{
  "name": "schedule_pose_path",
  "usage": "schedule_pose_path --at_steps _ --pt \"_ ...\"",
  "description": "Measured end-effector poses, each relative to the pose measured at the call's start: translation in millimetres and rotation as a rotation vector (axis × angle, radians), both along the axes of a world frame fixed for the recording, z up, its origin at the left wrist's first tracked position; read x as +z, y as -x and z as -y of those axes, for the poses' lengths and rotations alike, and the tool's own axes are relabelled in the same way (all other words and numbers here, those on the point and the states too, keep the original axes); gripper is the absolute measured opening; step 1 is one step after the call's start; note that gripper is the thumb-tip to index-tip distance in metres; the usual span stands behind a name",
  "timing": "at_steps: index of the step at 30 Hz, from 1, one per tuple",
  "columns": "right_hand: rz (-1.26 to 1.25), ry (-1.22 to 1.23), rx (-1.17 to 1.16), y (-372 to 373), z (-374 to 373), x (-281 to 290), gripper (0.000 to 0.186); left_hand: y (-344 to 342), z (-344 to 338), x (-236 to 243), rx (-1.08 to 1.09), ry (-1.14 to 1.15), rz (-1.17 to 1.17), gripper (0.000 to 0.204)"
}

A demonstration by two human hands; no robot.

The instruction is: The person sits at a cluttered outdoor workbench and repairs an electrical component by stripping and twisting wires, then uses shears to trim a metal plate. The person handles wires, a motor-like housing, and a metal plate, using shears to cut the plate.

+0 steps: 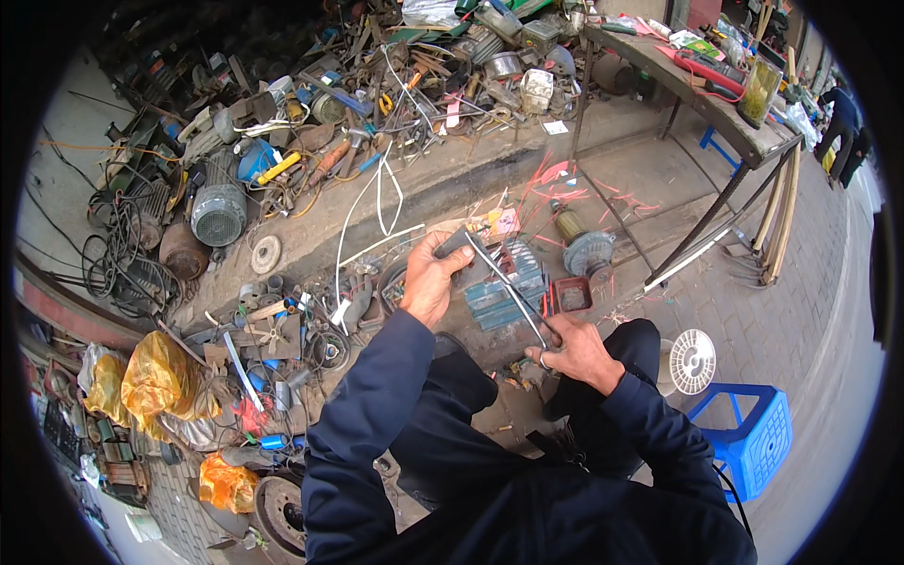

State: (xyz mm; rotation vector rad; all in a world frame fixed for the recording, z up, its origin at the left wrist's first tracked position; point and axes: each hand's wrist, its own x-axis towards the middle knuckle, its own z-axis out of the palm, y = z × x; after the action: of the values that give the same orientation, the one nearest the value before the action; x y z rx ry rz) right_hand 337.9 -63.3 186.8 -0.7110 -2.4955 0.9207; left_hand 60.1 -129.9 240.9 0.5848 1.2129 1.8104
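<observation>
My left hand (433,281) is closed round a dark grey, flat-looking piece (456,242), raised above the work spot in front of my knees. From that piece a long, thin white-and-dark strip (506,282) slants down to my right hand (582,354), whose fingers are closed round its lower end. Whether the strip is a tool or a length of tubing is hard to make out. Beneath it lies a blue finned motor housing (508,299). Beside the housing sits a small reddish tray (571,295).
Behind the tray stands a motor part with a round grey end (588,252), among scattered red wires. A metal-legged workbench (692,80) is at upper right, a blue plastic stool (753,443) and white spool (692,362) at right. A grey motor (219,214) and yellow bags (165,381) are left.
</observation>
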Motion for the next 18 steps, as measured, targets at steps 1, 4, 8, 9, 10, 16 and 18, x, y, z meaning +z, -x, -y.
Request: schedule_pose_path --at_steps 1,4,8,9,10,16,18 --pt "-0.01 -0.004 0.003 -0.6 0.0 -1.4 0.048 0.1 -0.2 0.1 -0.003 0.002 -0.007 0.019" --pt "-0.033 0.021 0.006 -1.5 0.5 -6.4 0.043 -0.5 -0.1 0.1 -0.001 0.017 -0.02 0.019" --pt "-0.088 0.023 0.02 -4.4 -0.9 -12.9 0.037 -1.9 -0.2 0.5 0.003 0.033 -0.035 0.019" --pt "-0.083 0.019 0.016 -4.9 -1.3 -14.3 0.036 -2.1 -0.1 0.7 0.004 0.038 -0.042 0.019" --pt "-0.08 0.017 0.016 -5.4 -1.5 -15.3 0.035 -2.6 -0.1 1.0 0.002 0.041 -0.06 0.019" --pt "-0.086 -0.005 -0.017 -3.6 1.4 -15.1 0.035 -7.2 -3.3 3.7 -0.015 0.06 -0.115 0.017" --pt "-0.08 -0.021 -0.038 -3.7 1.8 -13.0 0.036 -10.1 -5.8 4.7 -0.028 0.077 -0.159 0.017"
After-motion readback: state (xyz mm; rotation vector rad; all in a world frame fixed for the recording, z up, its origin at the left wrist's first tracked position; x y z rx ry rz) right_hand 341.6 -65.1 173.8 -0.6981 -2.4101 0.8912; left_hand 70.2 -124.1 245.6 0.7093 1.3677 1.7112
